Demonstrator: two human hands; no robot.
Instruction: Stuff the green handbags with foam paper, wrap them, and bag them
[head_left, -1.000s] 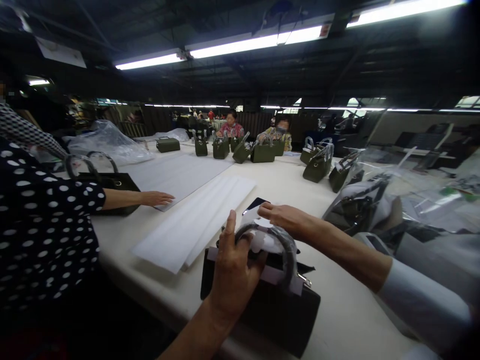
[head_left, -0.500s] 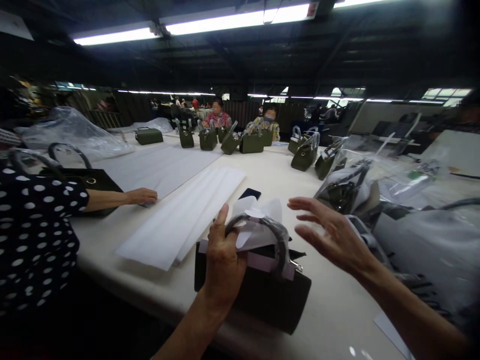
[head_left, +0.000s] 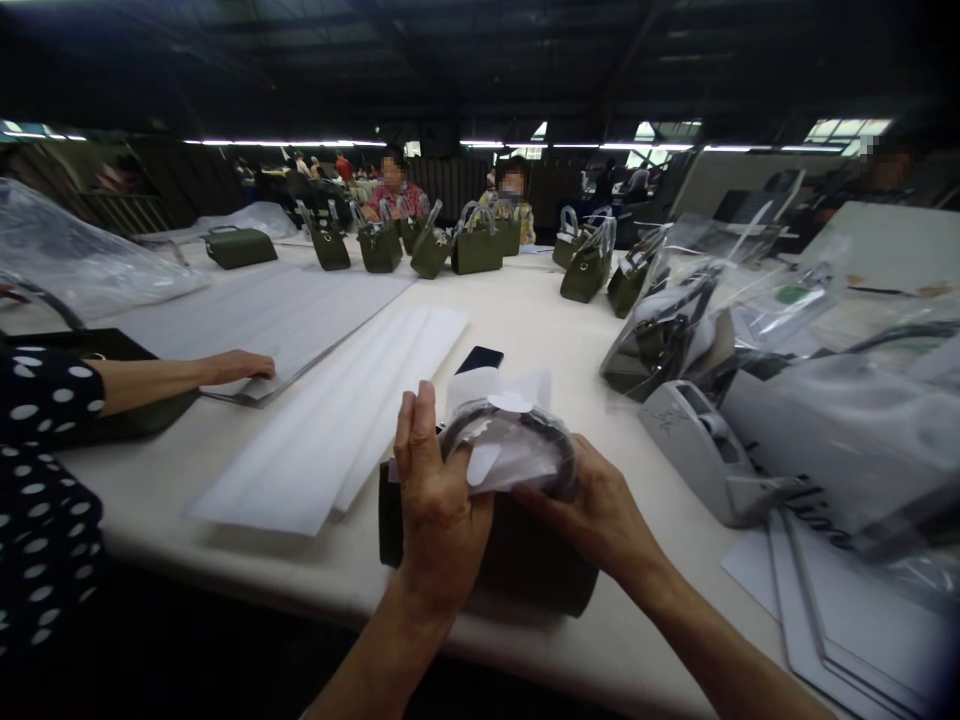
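A dark green handbag (head_left: 536, 565) stands at the table's near edge, right in front of me. Its arched handle (head_left: 551, 430) is wrapped in clear plastic, with white paper (head_left: 472, 385) tucked around it. My left hand (head_left: 442, 510) is closed around the handle's left side, two fingers pointing up. On the right side of the handle, my right hand (head_left: 604, 510) grips with thumb and fingers; part of the grip is hidden behind the wrapping. Both palms partly cover the bag's top edge.
White foam sheets (head_left: 322, 430) lie left of the bag, and a dark phone (head_left: 480, 358) lies behind it. A tape dispenser (head_left: 694, 450) and plastic-wrapped bags crowd the right. A co-worker's hand (head_left: 240, 367) rests on sheets at left. Several green handbags (head_left: 478, 252) stand farther back.
My right hand has come in from the right, where it was open in the air, and now grips the handle. The view has shifted slightly down and to the right.
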